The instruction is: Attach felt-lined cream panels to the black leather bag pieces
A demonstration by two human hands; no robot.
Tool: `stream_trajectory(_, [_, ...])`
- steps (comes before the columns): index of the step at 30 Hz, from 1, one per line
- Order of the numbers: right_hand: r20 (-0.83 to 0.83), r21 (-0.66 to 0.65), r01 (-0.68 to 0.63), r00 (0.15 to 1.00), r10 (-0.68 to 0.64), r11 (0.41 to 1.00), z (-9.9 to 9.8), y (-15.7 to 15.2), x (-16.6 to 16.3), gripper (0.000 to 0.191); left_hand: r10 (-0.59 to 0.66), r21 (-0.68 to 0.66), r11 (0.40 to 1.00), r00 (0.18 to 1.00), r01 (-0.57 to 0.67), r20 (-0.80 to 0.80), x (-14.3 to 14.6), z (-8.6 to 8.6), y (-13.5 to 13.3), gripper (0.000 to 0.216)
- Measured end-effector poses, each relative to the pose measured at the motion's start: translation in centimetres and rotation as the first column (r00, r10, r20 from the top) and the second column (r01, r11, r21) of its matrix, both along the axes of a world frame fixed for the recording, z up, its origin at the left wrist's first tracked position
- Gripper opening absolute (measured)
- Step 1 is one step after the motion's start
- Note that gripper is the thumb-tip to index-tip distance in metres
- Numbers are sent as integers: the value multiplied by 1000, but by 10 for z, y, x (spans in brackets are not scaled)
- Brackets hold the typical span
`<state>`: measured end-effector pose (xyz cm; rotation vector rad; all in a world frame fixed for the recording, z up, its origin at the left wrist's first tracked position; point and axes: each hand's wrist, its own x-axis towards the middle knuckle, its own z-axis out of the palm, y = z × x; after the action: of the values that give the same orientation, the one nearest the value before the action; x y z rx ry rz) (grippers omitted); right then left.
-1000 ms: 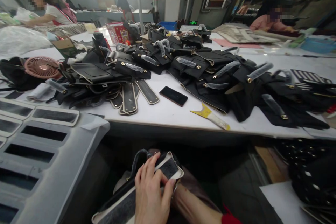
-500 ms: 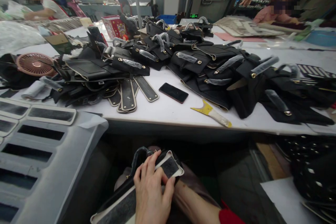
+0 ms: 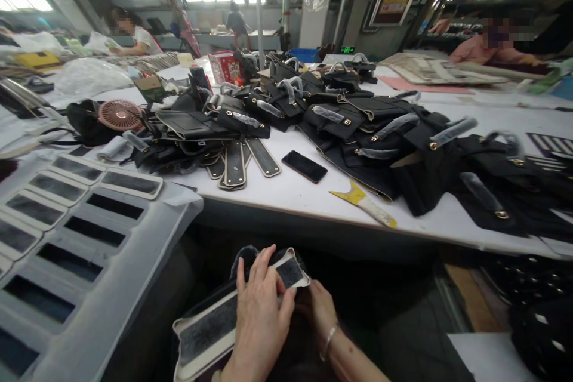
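Note:
My left hand (image 3: 262,316) lies on a long white-edged panel with a dark fuzzy face (image 3: 208,328), fingers on top and thumb hooked over its right edge. The panel rests on a black bag (image 3: 245,255) in my lap, below the table's front edge. My right hand (image 3: 320,309), with a bracelet on the wrist, is curled on the black bag just under the panel's far end. Most of the bag is hidden by the panel and both hands.
A white table (image 3: 290,206) carries a big pile of black bags (image 3: 358,125), several loose panels (image 3: 235,164), a phone (image 3: 304,166), a yellow scraper (image 3: 362,203) and a pink fan (image 3: 120,114). A slotted white rack with panels (image 3: 89,250) stands at my left. Other people work at far tables.
The view has swung left and up. My right hand and wrist have come out from under the panel into sight. My left hand stays on the panel.

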<state>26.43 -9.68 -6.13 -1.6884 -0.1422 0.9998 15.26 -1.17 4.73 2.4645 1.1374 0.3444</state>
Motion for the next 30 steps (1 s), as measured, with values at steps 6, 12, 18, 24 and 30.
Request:
stream_trajectory(6, [768,176,-428,623,147,887,50,-53,5,26,80,30,996,984,-85,157,-1,8,-7,8])
stream_trajectory(12, [999,-43,-579,-40,23,814,68,-40,-8,44,167,58,980,946,-190,278,-7,14,-23,9])
stream_trajectory(18, [969,-164,-508,-243,42,846,61,-34,-15,41,158,10,986,956,-165,246,-29,6,-27,13])
stream_trajectory(24, [975,-147,-503,-221,38,852,65,-29,-31,39,115,40,991,977,-124,177,-48,-4,-26,13])
stream_trajectory(30, [983,-114,-505,-183,23,856,65,-24,-46,38,100,84,990,982,-115,162,-61,-7,-24,9])
